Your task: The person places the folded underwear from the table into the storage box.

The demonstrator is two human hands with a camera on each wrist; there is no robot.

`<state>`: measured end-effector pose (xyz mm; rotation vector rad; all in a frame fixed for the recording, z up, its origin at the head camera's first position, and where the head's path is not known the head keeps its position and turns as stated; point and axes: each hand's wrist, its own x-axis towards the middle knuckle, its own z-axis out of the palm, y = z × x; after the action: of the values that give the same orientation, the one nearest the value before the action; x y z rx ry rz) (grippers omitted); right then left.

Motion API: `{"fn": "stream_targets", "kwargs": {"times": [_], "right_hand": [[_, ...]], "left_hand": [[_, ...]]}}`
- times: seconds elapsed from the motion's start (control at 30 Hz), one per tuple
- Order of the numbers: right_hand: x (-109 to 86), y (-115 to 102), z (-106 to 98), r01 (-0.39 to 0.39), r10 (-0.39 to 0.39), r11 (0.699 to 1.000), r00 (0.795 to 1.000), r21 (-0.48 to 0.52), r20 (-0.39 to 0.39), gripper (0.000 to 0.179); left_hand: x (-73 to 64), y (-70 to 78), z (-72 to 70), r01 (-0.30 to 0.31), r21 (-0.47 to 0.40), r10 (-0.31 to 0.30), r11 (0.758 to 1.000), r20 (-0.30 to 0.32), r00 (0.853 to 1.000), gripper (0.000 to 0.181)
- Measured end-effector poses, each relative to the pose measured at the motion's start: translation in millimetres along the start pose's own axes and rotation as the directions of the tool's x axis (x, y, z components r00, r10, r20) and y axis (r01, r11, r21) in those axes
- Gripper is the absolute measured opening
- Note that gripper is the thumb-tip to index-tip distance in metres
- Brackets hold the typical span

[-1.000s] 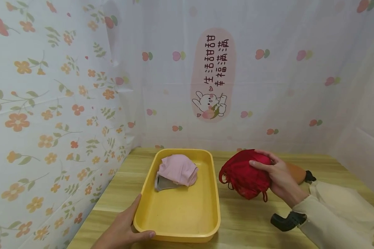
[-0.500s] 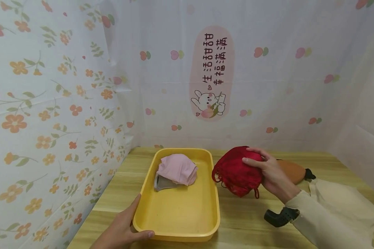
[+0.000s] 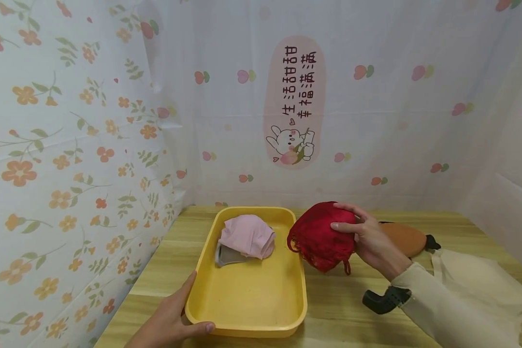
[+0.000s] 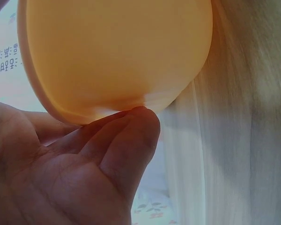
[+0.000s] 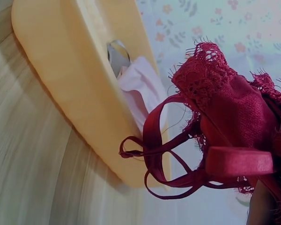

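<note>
A red lace bra (image 3: pixel 322 234), folded into a cup shape with thin straps hanging, is held up by my right hand (image 3: pixel 369 239), thumb on the near face. Its left edge overlaps the right rim of a yellow tray (image 3: pixel 243 299) in the head view. The straps (image 5: pixel 152 145) dangle in the right wrist view. My left hand (image 3: pixel 171 311) grips the tray's near left corner; its fingertips (image 4: pixel 145 119) press the wall in the left wrist view. Inside the tray's far end lies a folded pink garment (image 3: pixel 249 236) on a grey one (image 3: pixel 230 256).
An orange-brown padded piece with black ends (image 3: pixel 404 238) lies on the wooden table (image 3: pixel 339 309) behind my right hand. A beige cloth (image 3: pixel 478 278) lies at the right. Patterned curtains (image 3: pixel 226 121) close off the back and sides.
My right hand has carried the red bra leftward, from beside the tray to its right rim. The left hand and the garments in the tray have stayed put.
</note>
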<state>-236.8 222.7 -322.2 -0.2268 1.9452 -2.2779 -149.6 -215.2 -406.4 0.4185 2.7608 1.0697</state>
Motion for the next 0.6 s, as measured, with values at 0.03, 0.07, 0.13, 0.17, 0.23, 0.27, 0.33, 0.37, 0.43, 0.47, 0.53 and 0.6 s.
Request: {"fn": "stream_targets", "kwargs": {"times": [0.03, 0.07, 0.13, 0.17, 0.23, 0.27, 0.33, 0.37, 0.43, 0.47, 0.53, 0.6], "right_hand": [[0.3, -0.4, 1.0, -0.002, 0.002, 1.000, 1.000, -0.002, -0.001, 0.044], [0.8, -0.9, 2.3, -0.003, 0.003, 1.000, 1.000, -0.004, -0.001, 0.044], [2.3, -1.7, 5.6, -0.007, 0.007, 1.000, 1.000, -0.008, -0.002, 0.045], [3.4, -2.0, 7.3, -0.008, 0.008, 1.000, 1.000, -0.010, 0.000, 0.045], [4.7, -2.4, 10.5, -0.010, 0.010, 1.000, 1.000, -0.014, 0.003, 0.045], [5.0, -2.5, 11.9, -0.015, 0.015, 1.000, 1.000, -0.017, 0.004, 0.045], [6.1, -2.3, 14.7, -0.022, 0.022, 1.000, 1.000, -0.021, 0.006, 0.046], [6.6, -2.1, 16.2, -0.025, 0.025, 0.999, 1.000, -0.025, 0.009, 0.046], [8.0, -1.3, 19.4, -0.028, 0.029, 0.999, 0.999, -0.035, 0.014, 0.048], [9.1, -0.9, 21.1, -0.031, 0.032, 0.999, 0.999, -0.037, 0.016, 0.049], [11.9, 0.1, 25.2, -0.034, 0.035, 0.999, 0.999, -0.041, 0.022, 0.051], [14.9, 1.6, 29.5, -0.037, 0.038, 0.999, 0.999, -0.037, 0.029, 0.052]], "left_hand": [[0.2, 0.1, 0.4, -0.001, -0.004, 0.001, 1.000, 0.002, 1.000, 0.116], [0.5, 0.3, 0.8, -0.002, -0.005, 0.002, 1.000, 0.005, 1.000, 0.115], [1.0, -0.1, 1.4, -0.007, 0.001, 0.007, 1.000, 0.006, 1.000, 0.115], [1.0, -0.3, 1.6, -0.007, 0.007, 0.007, 1.000, 0.006, 1.000, 0.115], [1.2, -0.1, 2.4, -0.008, 0.010, 0.008, 1.000, 0.008, 1.000, 0.115], [1.3, -0.5, 3.4, -0.006, 0.012, 0.006, 1.000, 0.008, 1.000, 0.115], [1.5, -0.9, 5.0, -0.005, 0.020, 0.005, 1.000, 0.007, 1.000, 0.115], [1.4, -1.1, 5.4, -0.004, 0.013, 0.004, 1.000, 0.009, 1.000, 0.114], [1.3, -1.8, 5.5, -0.003, 0.000, 0.003, 1.000, 0.015, 1.000, 0.114], [1.4, -2.2, 5.0, -0.005, -0.003, 0.005, 1.000, 0.016, 1.000, 0.114], [1.2, -1.8, 2.9, -0.008, -0.011, 0.008, 1.000, 0.016, 1.000, 0.114], [1.0, -1.8, 0.9, -0.010, -0.010, 0.010, 1.000, 0.014, 1.000, 0.114]]}}
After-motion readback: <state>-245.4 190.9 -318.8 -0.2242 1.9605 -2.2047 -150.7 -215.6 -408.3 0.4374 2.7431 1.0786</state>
